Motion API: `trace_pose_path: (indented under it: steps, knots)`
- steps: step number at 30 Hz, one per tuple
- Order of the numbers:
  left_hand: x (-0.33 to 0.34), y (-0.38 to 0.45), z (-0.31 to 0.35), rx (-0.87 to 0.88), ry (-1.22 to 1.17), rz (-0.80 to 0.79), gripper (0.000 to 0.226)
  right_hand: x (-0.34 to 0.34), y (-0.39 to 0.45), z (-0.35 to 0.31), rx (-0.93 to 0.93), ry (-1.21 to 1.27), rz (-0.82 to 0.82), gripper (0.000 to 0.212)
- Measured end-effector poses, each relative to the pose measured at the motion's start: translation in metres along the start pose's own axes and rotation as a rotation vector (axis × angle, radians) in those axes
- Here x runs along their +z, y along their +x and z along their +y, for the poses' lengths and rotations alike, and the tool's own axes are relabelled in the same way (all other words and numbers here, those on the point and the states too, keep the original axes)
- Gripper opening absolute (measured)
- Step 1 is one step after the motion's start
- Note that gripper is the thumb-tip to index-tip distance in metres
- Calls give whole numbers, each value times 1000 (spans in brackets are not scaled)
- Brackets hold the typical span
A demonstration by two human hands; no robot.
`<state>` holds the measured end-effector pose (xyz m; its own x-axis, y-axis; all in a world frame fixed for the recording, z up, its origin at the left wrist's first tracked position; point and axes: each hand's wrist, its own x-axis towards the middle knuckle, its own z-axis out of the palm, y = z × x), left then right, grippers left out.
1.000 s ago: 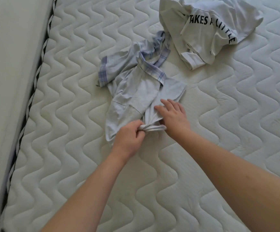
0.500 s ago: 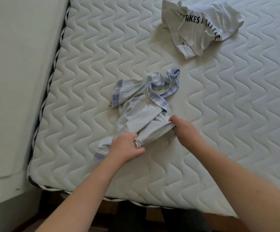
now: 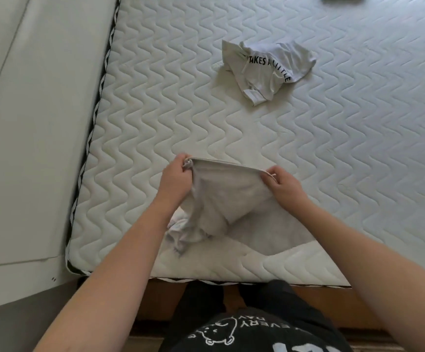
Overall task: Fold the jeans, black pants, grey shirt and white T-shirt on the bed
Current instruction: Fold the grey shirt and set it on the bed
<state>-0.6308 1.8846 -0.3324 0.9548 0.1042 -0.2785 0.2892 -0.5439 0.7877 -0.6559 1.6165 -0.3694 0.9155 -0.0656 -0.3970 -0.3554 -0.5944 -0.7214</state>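
Both hands raised, pinching grey shirt (image 3: 221, 199) hem

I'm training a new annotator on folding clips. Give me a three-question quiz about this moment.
1. True or false: both hands grip the grey shirt.
2. Which garment lies crumpled farther up the mattress? A) jeans B) white T-shirt C) black pants
3. Fill in: the shirt's held edge is stretched ___ between the left hand and right hand.

Key: 1 true; 2 B; 3 taut.
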Motion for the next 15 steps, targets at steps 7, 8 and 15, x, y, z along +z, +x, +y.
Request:
trace_pose_path:
  steps: [7,8,15]
  knots:
    - [-32,3,44,-114,-324,-127,27,-45,-14,0,-143,-756,-368,31]
    - [-36,1,47,-115,-326,-152,24,-45,-16,4,-88,-837,-352,31]
    - [-73,3,50,182,69,-254,33,-71,-37,21,64,-654,-61,26]
